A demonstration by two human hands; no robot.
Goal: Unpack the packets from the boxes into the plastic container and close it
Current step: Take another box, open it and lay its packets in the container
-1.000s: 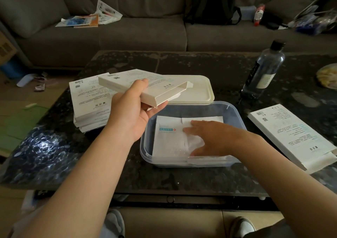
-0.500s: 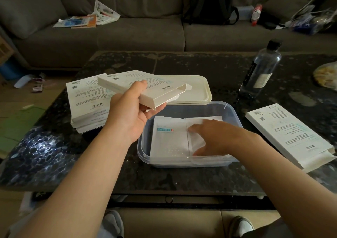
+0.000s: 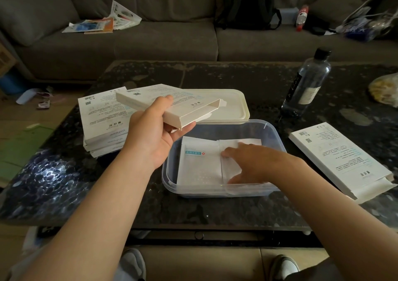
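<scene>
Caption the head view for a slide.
Left hand holds an opened box; right hand flattens packets inside the container.

Both forearms bare, no sleeves in view up to the frame edge. Left hand (image 3: 158,130) and right hand (image 3: 251,162): no gloves, no rings, no watch or wristband visible. Lower frame: two shoes, left shoe (image 3: 133,263) and right shoe (image 3: 284,266), grey uppers with lighter, whitish toe caps. Dark trouser fabric at the bottom right corner, detail too dim to tell.
</scene>
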